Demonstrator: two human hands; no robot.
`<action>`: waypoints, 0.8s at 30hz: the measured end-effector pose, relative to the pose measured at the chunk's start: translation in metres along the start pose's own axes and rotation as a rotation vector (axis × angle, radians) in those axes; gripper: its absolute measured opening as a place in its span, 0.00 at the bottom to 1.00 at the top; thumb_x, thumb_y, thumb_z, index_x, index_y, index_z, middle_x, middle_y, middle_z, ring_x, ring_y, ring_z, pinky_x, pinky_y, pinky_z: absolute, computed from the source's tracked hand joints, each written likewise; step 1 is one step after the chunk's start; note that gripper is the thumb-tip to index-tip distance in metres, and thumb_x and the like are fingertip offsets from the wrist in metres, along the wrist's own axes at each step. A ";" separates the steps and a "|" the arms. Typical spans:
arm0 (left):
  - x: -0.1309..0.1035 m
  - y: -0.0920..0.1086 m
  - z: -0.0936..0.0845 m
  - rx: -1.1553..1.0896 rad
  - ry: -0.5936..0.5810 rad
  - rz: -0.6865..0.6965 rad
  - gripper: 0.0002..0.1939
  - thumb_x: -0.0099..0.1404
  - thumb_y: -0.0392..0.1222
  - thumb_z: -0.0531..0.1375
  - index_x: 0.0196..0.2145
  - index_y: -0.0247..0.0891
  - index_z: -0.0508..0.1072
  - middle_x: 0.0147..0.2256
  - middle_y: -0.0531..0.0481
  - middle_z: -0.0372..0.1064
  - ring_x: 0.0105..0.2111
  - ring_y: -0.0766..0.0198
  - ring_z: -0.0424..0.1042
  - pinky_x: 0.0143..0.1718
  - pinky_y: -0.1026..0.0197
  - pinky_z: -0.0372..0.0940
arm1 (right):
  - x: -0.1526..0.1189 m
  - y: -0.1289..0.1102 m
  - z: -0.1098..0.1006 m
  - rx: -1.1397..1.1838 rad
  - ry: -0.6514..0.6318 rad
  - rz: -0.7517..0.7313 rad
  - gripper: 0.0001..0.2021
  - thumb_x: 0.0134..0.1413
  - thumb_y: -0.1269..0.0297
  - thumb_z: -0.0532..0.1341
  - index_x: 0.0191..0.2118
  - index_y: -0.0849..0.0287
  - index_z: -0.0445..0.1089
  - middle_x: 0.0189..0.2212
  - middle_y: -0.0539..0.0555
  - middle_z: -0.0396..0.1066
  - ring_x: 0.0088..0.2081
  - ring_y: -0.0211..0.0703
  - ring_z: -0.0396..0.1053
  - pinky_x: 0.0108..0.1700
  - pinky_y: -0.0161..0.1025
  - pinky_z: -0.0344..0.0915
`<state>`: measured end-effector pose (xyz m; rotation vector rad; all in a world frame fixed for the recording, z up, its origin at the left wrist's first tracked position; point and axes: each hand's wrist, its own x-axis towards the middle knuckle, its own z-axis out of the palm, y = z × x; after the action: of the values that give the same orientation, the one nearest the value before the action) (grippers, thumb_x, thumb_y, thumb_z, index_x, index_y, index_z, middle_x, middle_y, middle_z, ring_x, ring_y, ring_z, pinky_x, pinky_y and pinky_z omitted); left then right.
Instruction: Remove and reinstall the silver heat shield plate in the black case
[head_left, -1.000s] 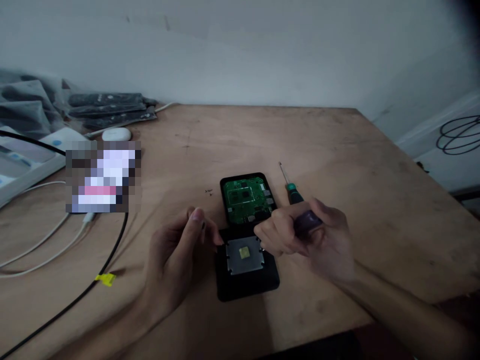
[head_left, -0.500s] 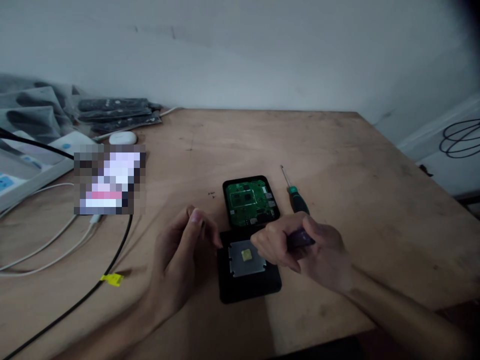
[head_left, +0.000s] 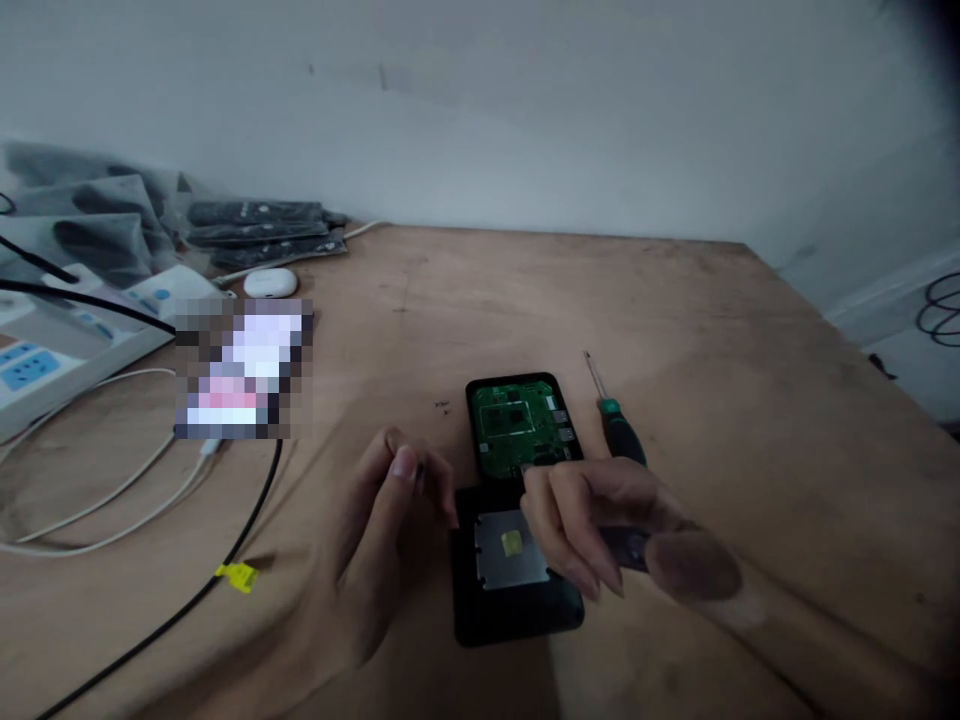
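My left hand point(head_left: 390, 520) is left of the opened black box, its thumb and fingers pinched on a small dark thing I cannot make out. My right hand point(head_left: 600, 530), slightly blurred, is over the right side of the black cover, with its fingers curled round a dark purple handle point(head_left: 626, 548). Beneath it, the black cover point(head_left: 517, 617) bears a metal plate point(head_left: 491, 568) with a yellowish pad point(head_left: 511, 543). Touching the cover's far edge is the black case with a green circuit board point(head_left: 504, 440). A green and black screwdriver point(head_left: 621, 432) lies to its right.
Several tiny screws point(head_left: 442, 407) lie left of the case. At the left are a phone point(head_left: 251, 370) with a blurred screen, a white earbud case point(head_left: 271, 283), a power strip point(head_left: 142, 345), cables and plastic-wrapped items point(head_left: 262, 228).
The view has shifted, so the table items appear lower and further right. My right hand has turned and its fingers have loosened somewhat around the handle. My left hand keeps its pinch.
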<state>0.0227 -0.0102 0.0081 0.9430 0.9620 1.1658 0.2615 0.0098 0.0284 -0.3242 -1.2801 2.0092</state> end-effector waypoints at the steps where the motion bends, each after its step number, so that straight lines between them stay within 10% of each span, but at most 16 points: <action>1: 0.000 0.000 -0.001 0.004 0.006 0.000 0.16 0.83 0.49 0.55 0.36 0.41 0.66 0.33 0.51 0.69 0.32 0.62 0.67 0.35 0.59 0.64 | -0.001 -0.001 0.002 0.033 0.017 0.012 0.24 0.68 0.42 0.68 0.33 0.58 0.67 0.29 0.49 0.65 0.29 0.38 0.60 0.36 0.40 0.60; 10: -0.003 0.005 -0.002 0.018 -0.051 -0.011 0.16 0.83 0.48 0.55 0.36 0.41 0.68 0.32 0.51 0.68 0.31 0.63 0.68 0.34 0.60 0.64 | -0.013 -0.021 0.034 0.099 0.318 0.295 0.21 0.75 0.49 0.63 0.32 0.57 0.65 0.23 0.47 0.59 0.24 0.38 0.51 0.28 0.39 0.49; 14: -0.003 0.008 -0.001 0.071 -0.107 -0.005 0.18 0.84 0.49 0.55 0.35 0.39 0.70 0.30 0.51 0.68 0.31 0.64 0.67 0.35 0.60 0.64 | -0.014 -0.016 0.024 0.091 0.177 0.266 0.23 0.67 0.42 0.68 0.33 0.56 0.68 0.23 0.47 0.60 0.24 0.38 0.52 0.28 0.38 0.50; 19: -0.001 0.008 -0.002 0.054 -0.130 -0.007 0.17 0.83 0.47 0.58 0.35 0.39 0.71 0.30 0.53 0.68 0.29 0.67 0.68 0.33 0.63 0.63 | -0.011 -0.008 0.012 -0.071 0.116 0.062 0.34 0.76 0.37 0.50 0.28 0.58 0.74 0.22 0.51 0.59 0.28 0.44 0.57 0.34 0.42 0.57; 24: 0.001 0.007 -0.003 -0.050 -0.148 -0.084 0.16 0.82 0.47 0.60 0.35 0.38 0.72 0.28 0.54 0.68 0.27 0.69 0.69 0.29 0.66 0.63 | -0.007 -0.009 0.002 -0.067 -0.006 0.064 0.29 0.71 0.37 0.62 0.30 0.58 0.75 0.24 0.51 0.63 0.30 0.45 0.61 0.36 0.41 0.62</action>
<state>0.0176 -0.0079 0.0131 0.9267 0.8418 1.0299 0.2694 0.0057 0.0364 -0.3955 -1.3580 2.0250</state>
